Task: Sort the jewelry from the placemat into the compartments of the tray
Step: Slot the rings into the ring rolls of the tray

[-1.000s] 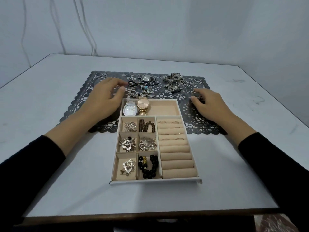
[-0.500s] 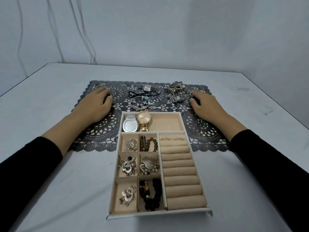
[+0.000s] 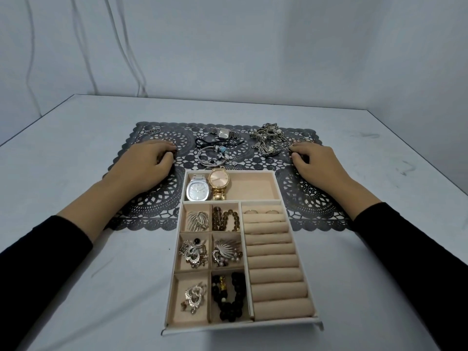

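On the placemat, left hand and right hand rest, fingers curled; grip contents unclear.

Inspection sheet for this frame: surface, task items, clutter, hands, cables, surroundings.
Surface: scuffed white table; dark lace placemat under tray's far end.
Job's things: tray holds gold watch, steel watch, brooches, bead bracelets, two rings. On placemat: square watch, bangle, tangled pile, loose rings.
Clutter: nothing seen.
Hands: left hand and right hand on placemat, fingers curled; grip unclear.
Cables: cables hang down back wall.
Surroundings: plain grey walls.
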A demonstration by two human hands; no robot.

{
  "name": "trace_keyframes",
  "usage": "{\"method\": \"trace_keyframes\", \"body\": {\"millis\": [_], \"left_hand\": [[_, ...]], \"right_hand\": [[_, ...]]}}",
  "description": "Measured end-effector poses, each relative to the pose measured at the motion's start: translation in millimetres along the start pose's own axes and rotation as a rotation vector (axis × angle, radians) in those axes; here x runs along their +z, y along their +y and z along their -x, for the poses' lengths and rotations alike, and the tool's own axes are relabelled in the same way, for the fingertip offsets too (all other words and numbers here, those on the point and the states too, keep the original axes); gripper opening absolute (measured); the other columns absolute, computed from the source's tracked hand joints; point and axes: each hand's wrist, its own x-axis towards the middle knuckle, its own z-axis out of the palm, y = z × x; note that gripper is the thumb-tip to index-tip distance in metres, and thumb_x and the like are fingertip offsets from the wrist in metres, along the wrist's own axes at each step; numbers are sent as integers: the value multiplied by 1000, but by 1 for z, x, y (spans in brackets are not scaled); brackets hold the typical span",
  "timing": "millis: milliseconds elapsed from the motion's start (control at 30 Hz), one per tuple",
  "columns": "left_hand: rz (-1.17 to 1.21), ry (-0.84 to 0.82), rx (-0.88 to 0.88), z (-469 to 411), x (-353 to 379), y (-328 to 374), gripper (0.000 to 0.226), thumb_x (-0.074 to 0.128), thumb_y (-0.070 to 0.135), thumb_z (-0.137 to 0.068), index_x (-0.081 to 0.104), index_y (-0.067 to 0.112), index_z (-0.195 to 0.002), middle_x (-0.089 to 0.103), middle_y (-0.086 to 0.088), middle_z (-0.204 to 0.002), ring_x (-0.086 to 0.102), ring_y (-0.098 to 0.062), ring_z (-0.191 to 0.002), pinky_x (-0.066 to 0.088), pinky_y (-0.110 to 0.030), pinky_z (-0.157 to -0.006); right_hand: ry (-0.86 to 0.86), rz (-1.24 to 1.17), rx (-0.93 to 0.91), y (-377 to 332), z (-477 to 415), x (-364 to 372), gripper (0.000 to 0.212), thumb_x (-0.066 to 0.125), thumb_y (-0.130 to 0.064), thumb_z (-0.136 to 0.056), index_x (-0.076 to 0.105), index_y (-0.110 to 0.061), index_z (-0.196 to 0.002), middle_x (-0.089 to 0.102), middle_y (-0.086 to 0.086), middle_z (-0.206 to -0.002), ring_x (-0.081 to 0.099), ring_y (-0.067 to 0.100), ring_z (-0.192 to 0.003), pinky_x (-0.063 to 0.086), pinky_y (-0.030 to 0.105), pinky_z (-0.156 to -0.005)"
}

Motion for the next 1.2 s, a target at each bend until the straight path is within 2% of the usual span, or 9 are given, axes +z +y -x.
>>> {"method": "trace_keyframes", "body": {"millis": [100, 167, 300, 433, 633, 767, 1033, 1200], "left_hand": [[60, 57, 25, 2, 0, 4, 25, 54, 16, -93, 71, 15, -111, 70, -2, -112, 61, -19, -94, 43, -29, -82], [78, 80, 32, 2, 0, 6, 19, 58, 17, -92, 73, 15, -103, 71, -1, -103, 61, -17, -89, 43, -28, -77], [129, 130, 29, -2, 0, 7, 13, 62, 19, -92, 72, 17, -100, 71, 1, -100, 57, -9, -89, 40, -23, -80], [120, 109, -16, -7, 4, 1, 17, 68, 25, -89, 73, 17, -103, 66, -1, -102, 55, -12, -89, 39, -24, -79], [94, 82, -35, -11, 5, 0, 13, 67, 26, -89, 73, 20, -100, 62, -1, -103, 52, -12, -90, 35, -26, -78], [61, 58, -21, -13, 5, 0, 13, 65, 27, -90, 71, 19, -99, 60, -1, -104, 51, -13, -91, 34, -27, -77], [51, 4, 26, -16, 6, -2, 11, 64, 23, -91, 66, 15, -98, 57, -4, -104, 52, -17, -93, 34, -26, -81], [99, 58, 68, -12, 7, -1, 11, 66, 17, -90, 66, 11, -99, 62, -4, -99, 54, -16, -90, 34, -23, -77]], "right_hand": [[75, -60, -16, -3, 3, -3, 25, 56, -15, -92, 70, -13, -113, 67, 3, -119, 58, 16, -115, 36, 21, -100], [128, -105, 5, -4, 3, -4, 23, 60, -13, -91, 71, -13, -110, 69, 4, -113, 60, 17, -107, 41, 23, -95], [179, -102, 53, -5, -1, -4, 21, 62, -18, -90, 72, -14, -108, 69, 5, -108, 57, 11, -92, 38, 18, -82], [158, -54, 84, -4, -7, 0, 22, 64, -27, -89, 74, -11, -102, 70, 6, -101, 61, 19, -94, 42, 25, -83], [142, -23, 110, -5, -13, 3, 18, 67, -29, -87, 73, -13, -90, 68, 7, -92, 57, 17, -87, 37, 23, -74], [96, -89, 155, -11, -14, 0, 13, 68, -22, -86, 71, -10, -90, 67, 7, -89, 57, 17, -83, 41, 25, -74], [-45, -143, 220, -11, -19, -7, 13, 64, -15, -88, 68, -9, -99, 60, 3, -88, 53, 15, -84, 36, 22, -75], [-4, -116, 170, -10, -15, -8, 7, 65, -16, -87, 68, -12, -92, 61, 0, -91, 53, 15, -88, 38, 24, -78]]}}
